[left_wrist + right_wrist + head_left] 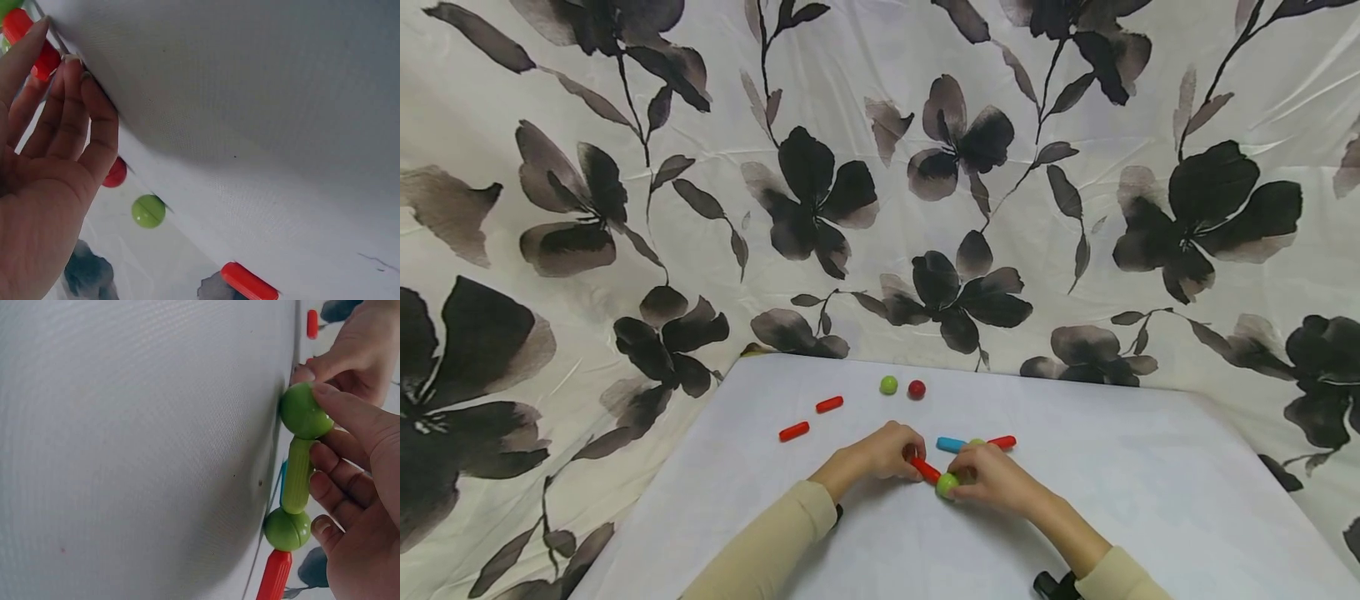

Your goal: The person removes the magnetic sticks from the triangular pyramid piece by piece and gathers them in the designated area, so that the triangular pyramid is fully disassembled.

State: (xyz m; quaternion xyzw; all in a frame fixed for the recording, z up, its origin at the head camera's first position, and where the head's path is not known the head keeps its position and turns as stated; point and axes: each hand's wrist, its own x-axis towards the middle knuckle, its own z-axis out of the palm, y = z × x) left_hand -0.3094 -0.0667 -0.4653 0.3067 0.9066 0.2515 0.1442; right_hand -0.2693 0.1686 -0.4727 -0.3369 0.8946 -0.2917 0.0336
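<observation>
Nearest my head camera, two cream sleeves lead to the hands at the middle of the white cloth-covered desk [1150, 500]. The left hand [880, 454] pinches a red plastic rod [926, 470] between thumb and fingertips; the left wrist view shows the same rod at its fingertips [34, 42]. The right hand [992, 479] curls around a short chain: a green plastic ball [304, 411], a ribbed green plastic rod [297, 475], a second green ball [287, 529] and a further red rod [273, 575] at its far end. A blue plastic rod [951, 444] lies just behind the right hand. In the head view, the held red rod meets the near green ball.

I judge the assembly partly built: one chain of a few pieces is joined. Left loose on the desk are two red rods [793, 431] [829, 404], a green ball [889, 385] and a red plastic ball [917, 389], well apart from the hands. A flower-printed curtain [625, 208] hangs behind.
</observation>
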